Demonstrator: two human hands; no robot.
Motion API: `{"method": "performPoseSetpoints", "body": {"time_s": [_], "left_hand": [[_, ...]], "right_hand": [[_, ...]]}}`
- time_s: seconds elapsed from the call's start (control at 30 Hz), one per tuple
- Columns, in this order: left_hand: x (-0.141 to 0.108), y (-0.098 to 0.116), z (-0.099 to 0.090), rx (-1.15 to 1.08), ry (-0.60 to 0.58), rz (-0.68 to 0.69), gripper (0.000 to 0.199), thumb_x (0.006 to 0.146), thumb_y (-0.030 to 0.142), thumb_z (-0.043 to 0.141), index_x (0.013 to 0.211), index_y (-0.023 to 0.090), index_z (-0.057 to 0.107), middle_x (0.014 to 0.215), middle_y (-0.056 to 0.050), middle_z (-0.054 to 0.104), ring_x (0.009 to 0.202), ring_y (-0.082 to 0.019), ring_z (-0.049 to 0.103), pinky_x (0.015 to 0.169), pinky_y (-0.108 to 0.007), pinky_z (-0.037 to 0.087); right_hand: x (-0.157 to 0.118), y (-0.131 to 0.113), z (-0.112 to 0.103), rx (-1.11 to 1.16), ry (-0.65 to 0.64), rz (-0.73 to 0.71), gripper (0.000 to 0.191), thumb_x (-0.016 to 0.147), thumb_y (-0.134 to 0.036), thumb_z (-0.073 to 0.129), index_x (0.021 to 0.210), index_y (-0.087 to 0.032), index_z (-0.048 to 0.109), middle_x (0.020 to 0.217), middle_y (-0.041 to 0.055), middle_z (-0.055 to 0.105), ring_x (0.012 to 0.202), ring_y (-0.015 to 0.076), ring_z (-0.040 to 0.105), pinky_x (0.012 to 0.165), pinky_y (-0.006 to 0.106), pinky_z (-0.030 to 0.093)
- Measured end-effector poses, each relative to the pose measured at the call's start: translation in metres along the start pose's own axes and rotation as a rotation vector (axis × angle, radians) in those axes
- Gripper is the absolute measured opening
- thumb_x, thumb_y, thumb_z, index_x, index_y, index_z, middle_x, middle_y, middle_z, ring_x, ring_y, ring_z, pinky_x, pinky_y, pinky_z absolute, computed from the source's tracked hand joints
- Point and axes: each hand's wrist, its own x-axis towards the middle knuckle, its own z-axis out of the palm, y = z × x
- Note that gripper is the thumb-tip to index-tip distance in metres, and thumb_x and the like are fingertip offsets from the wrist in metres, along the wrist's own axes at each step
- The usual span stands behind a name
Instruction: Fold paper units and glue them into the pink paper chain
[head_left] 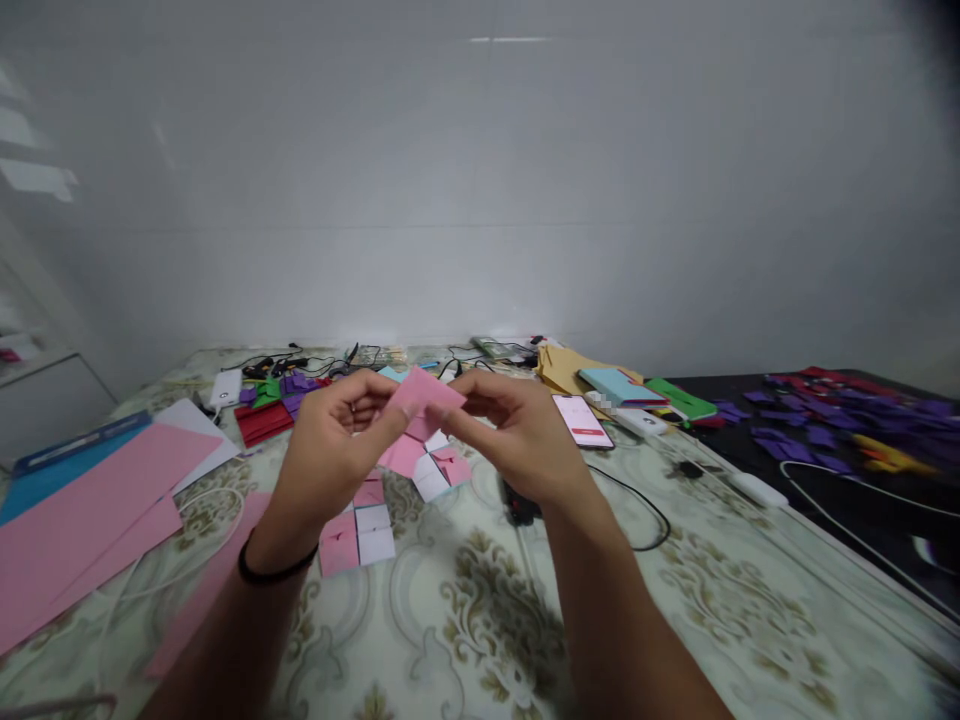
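A small pink piece of folded paper (422, 392) is held up over the table between both hands. My left hand (337, 430) pinches its left side, thumb on the near face. On its right side, my right hand (517, 425) grips it the same way, fingers behind. Below and behind it lie pink and white folded paper squares (431, 478), partly hidden by the hands. Another group of pink and white folded squares (357, 537) rests on the tablecloth just right of my left wrist.
Large pink paper sheets (97, 510) lie at left over a blue packet (75, 455). A phone (583, 421) with a lit screen sits right of my right hand. Cables and coloured papers line the back. Purple folded pieces (810, 420) cover a black surface at far right.
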Motion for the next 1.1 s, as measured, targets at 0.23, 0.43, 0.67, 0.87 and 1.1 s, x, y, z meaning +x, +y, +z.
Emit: {"method": "performPoseSetpoints", "body": {"time_s": [0.23, 0.43, 0.67, 0.87, 1.1], "left_hand": [[0.0, -0.006, -0.003, -0.144, -0.072, -0.008, 0.033, 0.086, 0.019, 0.078, 0.118, 0.026, 0.069, 0.081, 0.001, 0.076, 0.068, -0.013, 0.072, 0.06, -0.02, 0.058], [-0.001, -0.005, -0.02, 0.025, -0.253, 0.174, 0.043, 0.083, 0.017, 0.084, 0.124, 0.028, 0.076, 0.124, -0.006, 0.077, 0.109, -0.02, 0.075, 0.099, -0.029, 0.062], [-0.003, -0.001, -0.025, 0.017, -0.19, 0.23, 0.043, 0.086, 0.014, 0.08, 0.127, 0.029, 0.077, 0.126, -0.007, 0.077, 0.107, -0.02, 0.077, 0.095, -0.029, 0.064], [-0.003, 0.004, -0.017, 0.034, 0.028, 0.194, 0.018, 0.088, 0.023, 0.078, 0.105, 0.023, 0.085, 0.104, -0.007, 0.083, 0.095, -0.022, 0.079, 0.084, -0.029, 0.067], [-0.001, 0.004, -0.008, -0.009, 0.038, 0.166, 0.014, 0.088, 0.019, 0.077, 0.097, 0.025, 0.086, 0.099, -0.004, 0.085, 0.091, -0.019, 0.079, 0.082, -0.026, 0.066]], "right_hand": [[-0.001, 0.003, -0.002, 0.153, 0.091, 0.017, 0.027, 0.085, -0.03, 0.084, 0.104, -0.022, 0.066, 0.069, -0.0055, 0.065, 0.061, 0.0114, 0.063, 0.058, 0.024, 0.052], [-0.002, -0.001, -0.002, 0.178, 0.112, -0.069, 0.017, 0.088, -0.023, 0.08, 0.093, -0.024, 0.063, 0.076, -0.0052, 0.065, 0.063, 0.0088, 0.06, 0.058, 0.02, 0.05], [-0.005, -0.009, -0.013, 0.086, -0.017, -0.122, 0.019, 0.093, -0.036, 0.075, 0.107, -0.024, 0.078, 0.107, 0.0058, 0.076, 0.097, 0.0184, 0.072, 0.083, 0.03, 0.062], [-0.006, -0.006, -0.018, 0.165, -0.11, -0.039, 0.042, 0.08, -0.03, 0.089, 0.121, -0.028, 0.078, 0.119, 0.0057, 0.078, 0.101, 0.0219, 0.076, 0.088, 0.036, 0.066], [-0.002, -0.002, -0.004, 0.156, 0.083, -0.06, 0.01, 0.085, -0.026, 0.082, 0.095, -0.028, 0.085, 0.092, 0.0023, 0.082, 0.082, 0.0177, 0.077, 0.071, 0.029, 0.065]]}}
